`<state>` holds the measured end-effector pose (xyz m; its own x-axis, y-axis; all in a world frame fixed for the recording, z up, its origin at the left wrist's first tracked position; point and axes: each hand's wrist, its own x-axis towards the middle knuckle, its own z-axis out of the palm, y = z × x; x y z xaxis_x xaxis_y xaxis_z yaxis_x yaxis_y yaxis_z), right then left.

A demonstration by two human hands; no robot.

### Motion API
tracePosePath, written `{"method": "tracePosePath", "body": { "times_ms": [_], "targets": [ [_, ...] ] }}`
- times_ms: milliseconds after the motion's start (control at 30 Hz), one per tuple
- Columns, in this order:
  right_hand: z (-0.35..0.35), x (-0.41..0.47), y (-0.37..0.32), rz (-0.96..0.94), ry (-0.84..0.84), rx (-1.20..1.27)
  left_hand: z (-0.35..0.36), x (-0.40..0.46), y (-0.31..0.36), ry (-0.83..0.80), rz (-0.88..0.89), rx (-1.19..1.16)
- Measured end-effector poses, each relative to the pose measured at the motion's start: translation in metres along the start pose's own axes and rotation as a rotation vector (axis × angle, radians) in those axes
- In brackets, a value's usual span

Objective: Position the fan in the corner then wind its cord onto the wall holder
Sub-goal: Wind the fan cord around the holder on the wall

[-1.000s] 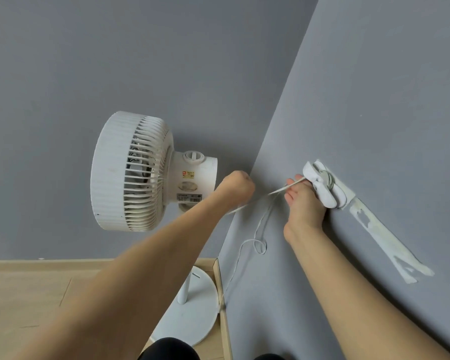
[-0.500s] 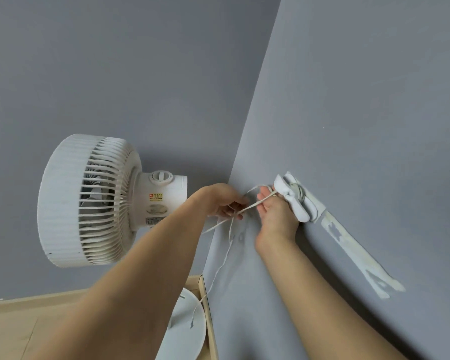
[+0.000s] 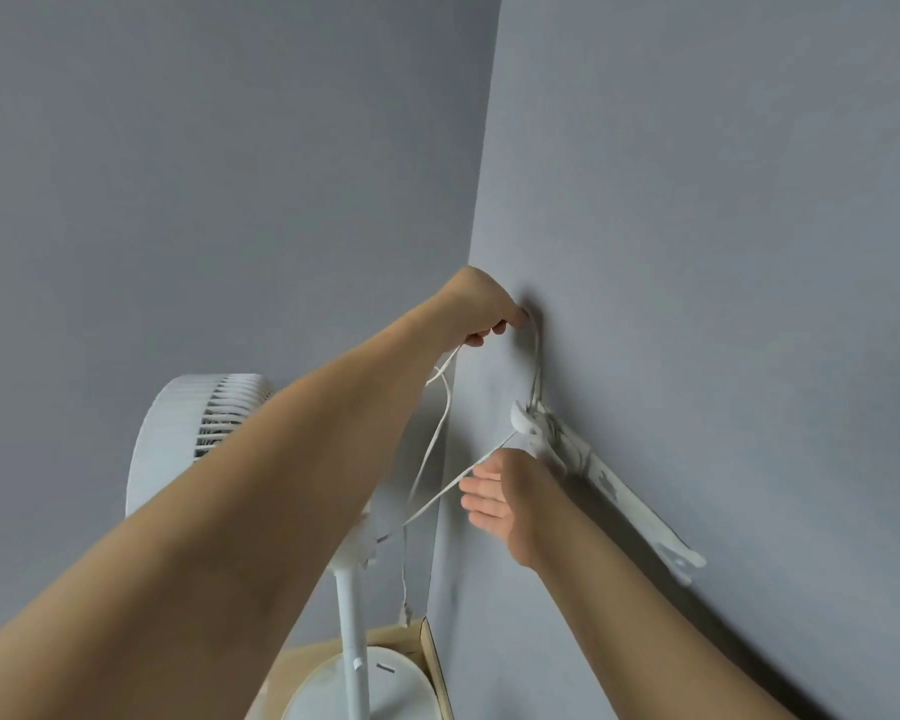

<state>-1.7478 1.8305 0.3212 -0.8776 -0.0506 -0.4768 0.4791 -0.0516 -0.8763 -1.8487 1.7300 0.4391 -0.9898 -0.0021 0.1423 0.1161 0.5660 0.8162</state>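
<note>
The fan [image 3: 188, 439], white ribbed plastic on a slim pole and round base, stands in the corner. Its thin white cord [image 3: 440, 423] runs to the white plastic holder [image 3: 533, 423] on the matte grey wall [image 3: 697, 252]. The left hand [image 3: 481, 309] pinches the cord above the holder; the right hand [image 3: 494, 496], fingers straight, touches it below

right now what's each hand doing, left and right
Left hand: closed, pinching the cord above the wall holder.
Right hand: open, fingers straight, cord running across the fingertips, just below the holder.
</note>
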Motion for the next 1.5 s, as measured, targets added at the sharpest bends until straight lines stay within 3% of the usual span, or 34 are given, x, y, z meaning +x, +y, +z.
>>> {"method": "tracePosePath", "body": {
  "times_ms": [133,233,300,433,567,733,833,933,1100,1167,1267,1300,1500],
  "targets": [
    [-0.004,-0.020,-0.019,-0.104,-0.057,0.045,-0.011,-0.019,0.032,0.050,0.289,0.409],
    [-0.007,-0.028,-0.040,-0.151,-0.127,0.267,-0.026,-0.033,0.057,0.135,0.506,0.848],
    [-0.010,-0.039,-0.060,-0.191,-0.227,0.452,-0.043,-0.041,0.080,0.236,0.600,1.009],
    [-0.011,-0.050,-0.093,-0.255,-0.408,0.790,-0.079,-0.048,0.112,0.427,0.750,1.144],
    [-0.002,-0.073,-0.125,-0.306,-0.533,1.120,-0.112,-0.067,0.146,0.738,1.010,1.294],
    [0.000,-0.104,-0.140,-0.395,-0.572,1.305,-0.122,-0.086,0.154,0.929,0.923,1.249],
    [-0.007,-0.115,-0.145,-0.373,-0.548,1.446,-0.128,-0.102,0.159,0.863,0.746,1.267],
    [-0.009,-0.122,-0.146,-0.309,-0.525,1.660,-0.135,-0.111,0.171,0.837,0.711,1.292],
    [-0.013,-0.137,-0.127,-0.312,-0.418,1.562,-0.131,-0.134,0.191,0.757,0.501,1.202],
    [-0.017,-0.143,-0.119,-0.309,-0.366,1.505,-0.126,-0.141,0.186,0.545,0.350,1.063],
    [-0.026,-0.147,-0.106,-0.272,-0.321,1.419,-0.117,-0.147,0.170,0.073,0.215,0.662],
    [-0.029,-0.146,-0.100,-0.262,-0.315,1.370,-0.112,-0.149,0.163,0.001,0.199,0.568],
    [-0.038,-0.144,-0.062,-0.243,-0.234,1.034,-0.084,-0.163,0.129,-0.079,0.212,0.429]
  ]
}}
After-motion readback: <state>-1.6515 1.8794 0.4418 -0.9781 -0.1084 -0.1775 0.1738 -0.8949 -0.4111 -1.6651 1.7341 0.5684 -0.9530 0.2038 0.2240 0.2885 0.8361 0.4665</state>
